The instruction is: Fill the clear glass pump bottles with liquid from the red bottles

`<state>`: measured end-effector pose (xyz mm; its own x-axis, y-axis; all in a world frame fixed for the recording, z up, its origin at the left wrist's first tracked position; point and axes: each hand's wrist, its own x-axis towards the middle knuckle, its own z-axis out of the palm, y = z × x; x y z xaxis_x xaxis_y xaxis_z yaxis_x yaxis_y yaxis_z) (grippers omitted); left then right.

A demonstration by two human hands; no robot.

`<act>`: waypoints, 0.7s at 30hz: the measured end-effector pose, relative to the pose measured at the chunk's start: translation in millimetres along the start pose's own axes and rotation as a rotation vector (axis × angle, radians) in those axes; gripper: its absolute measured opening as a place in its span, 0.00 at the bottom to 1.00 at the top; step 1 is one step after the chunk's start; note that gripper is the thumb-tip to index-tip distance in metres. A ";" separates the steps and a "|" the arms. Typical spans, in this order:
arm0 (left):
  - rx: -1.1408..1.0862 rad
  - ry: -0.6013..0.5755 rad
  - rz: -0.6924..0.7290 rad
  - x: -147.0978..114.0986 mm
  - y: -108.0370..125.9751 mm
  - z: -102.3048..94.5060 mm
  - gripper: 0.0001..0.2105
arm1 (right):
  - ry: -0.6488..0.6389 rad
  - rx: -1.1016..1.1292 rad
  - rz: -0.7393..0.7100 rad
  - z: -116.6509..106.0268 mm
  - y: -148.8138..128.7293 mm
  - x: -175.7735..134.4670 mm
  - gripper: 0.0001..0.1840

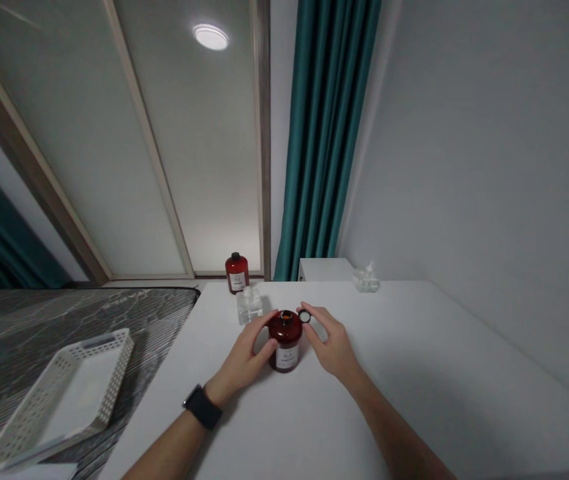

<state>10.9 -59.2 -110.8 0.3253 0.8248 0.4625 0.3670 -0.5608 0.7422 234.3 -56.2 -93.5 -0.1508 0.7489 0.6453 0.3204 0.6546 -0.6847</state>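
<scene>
A dark red bottle (285, 333) with a white label stands upright on the white table, its neck uncapped. My left hand (250, 357) grips it around the left side, thumb in front. Just right of the neck, my right hand (328, 337) pinches a small black cap (304, 316) between thumb and fingers, its pale inner face turned toward me. Behind my left hand is a clear square glass bottle (249, 307). Farther back stands a second red bottle (237, 273) with its black cap on.
A clear pump bottle (366, 279) sits at the table's far right edge. To the left, a white perforated basket (72, 387) rests on a dark grey patterned surface, lower left. Beyond the table (284, 427) are a white cabinet (327, 269), a teal curtain (332, 147) and frosted door panels (199, 167).
</scene>
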 end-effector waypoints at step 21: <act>-0.004 0.011 0.042 -0.3 -4.1 1.7 0.24 | -0.020 0.009 -0.108 15.8 -24.9 22.5 0.13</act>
<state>10.7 -57.3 -114.8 0.3304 0.8013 0.4988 0.3493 -0.5948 0.7240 208.2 -54.0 -67.3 -0.2027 0.6756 0.7089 0.2931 0.7326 -0.6144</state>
